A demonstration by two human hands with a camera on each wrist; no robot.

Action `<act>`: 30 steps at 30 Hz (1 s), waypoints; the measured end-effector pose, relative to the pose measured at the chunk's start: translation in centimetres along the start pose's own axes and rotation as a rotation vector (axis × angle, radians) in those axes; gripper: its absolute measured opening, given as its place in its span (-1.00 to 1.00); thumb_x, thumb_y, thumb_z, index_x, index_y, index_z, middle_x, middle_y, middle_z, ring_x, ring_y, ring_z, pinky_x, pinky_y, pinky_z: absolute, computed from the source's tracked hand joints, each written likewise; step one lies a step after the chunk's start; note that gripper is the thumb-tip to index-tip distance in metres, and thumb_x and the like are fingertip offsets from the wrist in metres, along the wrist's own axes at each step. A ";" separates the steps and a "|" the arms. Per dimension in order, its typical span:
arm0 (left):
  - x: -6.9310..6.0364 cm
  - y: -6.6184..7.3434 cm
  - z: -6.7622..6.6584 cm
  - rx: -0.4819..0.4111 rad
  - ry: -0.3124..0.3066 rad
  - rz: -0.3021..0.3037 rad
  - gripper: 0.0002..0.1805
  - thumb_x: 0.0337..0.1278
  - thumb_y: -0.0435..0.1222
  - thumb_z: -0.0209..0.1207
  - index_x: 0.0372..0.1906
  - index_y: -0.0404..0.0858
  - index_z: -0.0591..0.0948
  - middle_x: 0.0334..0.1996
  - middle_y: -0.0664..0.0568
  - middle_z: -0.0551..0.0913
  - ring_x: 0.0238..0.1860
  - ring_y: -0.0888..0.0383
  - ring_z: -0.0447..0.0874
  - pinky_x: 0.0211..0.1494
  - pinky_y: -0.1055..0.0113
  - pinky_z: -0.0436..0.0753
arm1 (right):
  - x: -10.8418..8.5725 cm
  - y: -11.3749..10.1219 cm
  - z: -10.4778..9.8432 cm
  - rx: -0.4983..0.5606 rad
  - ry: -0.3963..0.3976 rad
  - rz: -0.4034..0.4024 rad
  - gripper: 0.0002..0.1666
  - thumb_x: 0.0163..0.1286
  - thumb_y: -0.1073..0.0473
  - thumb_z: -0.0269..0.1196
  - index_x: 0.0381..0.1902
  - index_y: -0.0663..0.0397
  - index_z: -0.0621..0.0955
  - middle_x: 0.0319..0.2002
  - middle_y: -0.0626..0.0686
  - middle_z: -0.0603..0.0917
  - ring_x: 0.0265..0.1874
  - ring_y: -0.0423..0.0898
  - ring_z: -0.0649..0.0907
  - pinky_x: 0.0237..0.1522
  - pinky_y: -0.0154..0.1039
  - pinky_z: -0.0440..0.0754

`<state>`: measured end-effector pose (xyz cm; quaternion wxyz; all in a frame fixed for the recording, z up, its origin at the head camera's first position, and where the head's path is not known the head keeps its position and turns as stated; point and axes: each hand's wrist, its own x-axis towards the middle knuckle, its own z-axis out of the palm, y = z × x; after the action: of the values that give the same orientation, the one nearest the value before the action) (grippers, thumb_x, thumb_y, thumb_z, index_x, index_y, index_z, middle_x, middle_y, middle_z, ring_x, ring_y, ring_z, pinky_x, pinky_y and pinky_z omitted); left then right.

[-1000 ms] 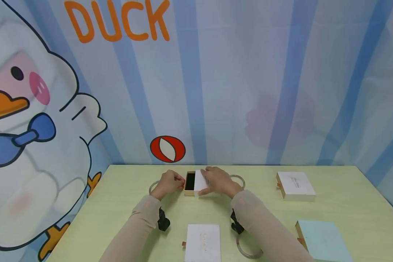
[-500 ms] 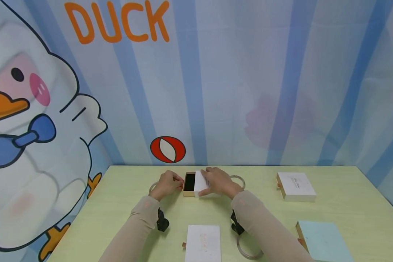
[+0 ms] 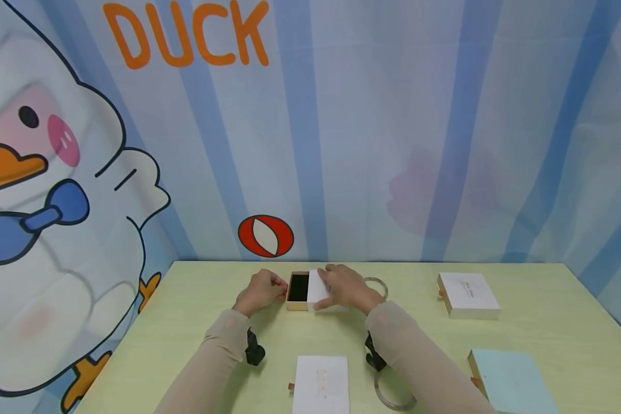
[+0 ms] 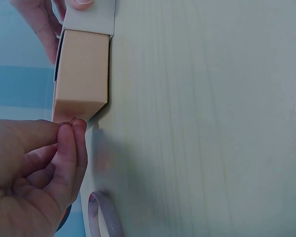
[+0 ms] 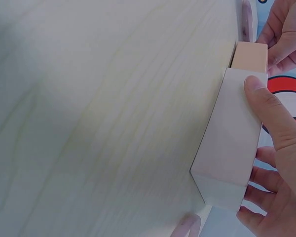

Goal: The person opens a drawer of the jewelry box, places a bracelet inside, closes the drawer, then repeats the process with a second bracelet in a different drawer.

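A white drawer box stands at the table's far side in the head view, its tan drawer [image 3: 296,306] with a black inside slid partly out to the left. My left hand [image 3: 262,291] pinches the small pull tab [image 4: 73,120] on the drawer's end between thumb and fingertips. The tab is mostly hidden by those fingers. My right hand [image 3: 348,287] grips the box's white sleeve [image 5: 227,133], with the thumb on its near side and the fingers across the other side. In the left wrist view the tan drawer wall [image 4: 84,69] juts from the sleeve.
Another white box [image 3: 321,382] lies in front, a white box [image 3: 468,294] at the right and a light blue box [image 3: 512,379] at the front right. Round grey rings lie by my left wrist [image 4: 104,217], behind my right wrist [image 3: 383,283] and at the front [image 3: 393,401].
My left hand has moved slightly left, and the drawer has come further out of the sleeve with it. My right hand and the sleeve have stayed in place.
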<state>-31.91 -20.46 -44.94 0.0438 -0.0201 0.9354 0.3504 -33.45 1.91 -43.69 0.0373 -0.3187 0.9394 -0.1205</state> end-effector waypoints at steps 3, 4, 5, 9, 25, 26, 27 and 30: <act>0.1 -0.1 0.0 0.005 0.003 -0.006 -0.86 0.32 -0.34 0.22 -0.28 -0.30 0.76 -0.48 0.07 0.69 -0.41 0.15 0.58 -0.33 0.28 0.42 | 0.0 0.0 0.0 -0.001 -0.002 -0.003 0.09 0.11 -0.25 0.48 0.43 0.25 0.37 0.33 0.27 0.44 0.29 0.22 0.45 0.27 0.05 0.41; 0.1 -0.1 0.0 0.005 0.004 -0.009 -0.86 0.32 -0.34 0.22 -0.29 -0.30 0.76 -0.48 0.07 0.69 -0.41 0.15 0.57 -0.34 0.29 0.42 | 0.0 0.1 0.0 -0.002 -0.002 -0.005 0.09 0.11 -0.25 0.48 0.43 0.26 0.37 0.33 0.28 0.44 0.29 0.22 0.45 0.27 0.05 0.41; 0.1 -0.2 0.1 0.004 0.006 -0.011 -0.86 0.32 -0.34 0.22 -0.29 -0.30 0.76 -0.48 0.06 0.69 -0.41 0.15 0.57 -0.34 0.30 0.42 | 0.0 0.1 0.0 -0.002 -0.002 -0.007 0.09 0.11 -0.25 0.48 0.43 0.26 0.37 0.33 0.28 0.44 0.29 0.22 0.45 0.26 0.05 0.41; 0.1 -0.3 0.1 -0.010 0.007 -0.006 -0.86 0.31 -0.37 0.22 -0.29 -0.32 0.76 -0.47 0.04 0.69 -0.42 0.15 0.58 -0.36 0.33 0.44 | 0.0 0.1 0.0 -0.005 -0.001 -0.012 0.09 0.11 -0.25 0.47 0.43 0.26 0.37 0.33 0.28 0.44 0.28 0.23 0.45 0.26 0.05 0.42; 0.1 -0.7 -0.1 -0.066 0.020 0.038 -0.88 0.28 -0.46 0.21 -0.29 -0.41 0.74 -0.43 -0.02 0.69 -0.41 0.13 0.57 -0.32 0.33 0.54 | 0.0 0.0 0.1 -0.016 0.000 -0.003 0.11 0.10 -0.26 0.48 0.43 0.26 0.37 0.34 0.28 0.43 0.29 0.21 0.45 0.26 0.04 0.42; 0.1 -0.8 -0.1 -0.072 0.022 0.041 -0.88 0.28 -0.46 0.21 -0.29 -0.41 0.73 -0.43 -0.03 0.69 -0.41 0.13 0.57 -0.33 0.33 0.55 | 0.1 0.0 0.2 -0.014 0.002 -0.004 0.11 0.10 -0.26 0.48 0.42 0.27 0.37 0.34 0.28 0.43 0.29 0.22 0.45 0.27 0.04 0.41; 0.1 -0.8 -0.1 -0.080 0.021 0.040 -0.89 0.28 -0.47 0.21 -0.29 -0.42 0.73 -0.43 -0.03 0.69 -0.41 0.12 0.57 -0.32 0.32 0.56 | 0.1 0.0 0.1 -0.013 0.000 -0.003 0.11 0.10 -0.26 0.47 0.43 0.26 0.36 0.34 0.27 0.43 0.29 0.21 0.44 0.27 0.04 0.41; -0.1 -0.7 -0.3 -0.099 0.020 0.049 -0.89 0.27 -0.49 0.21 -0.30 -0.43 0.73 -0.42 -0.05 0.69 -0.41 0.11 0.57 -0.31 0.32 0.58 | 0.0 0.1 0.1 -0.008 0.001 -0.001 0.11 0.11 -0.26 0.47 0.43 0.26 0.36 0.35 0.28 0.41 0.31 0.22 0.43 0.28 0.05 0.40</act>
<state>-31.82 -21.23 -45.19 0.0246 -0.0027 0.9175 0.3970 -33.51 1.91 -43.81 0.0354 -0.3194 0.9397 -0.1170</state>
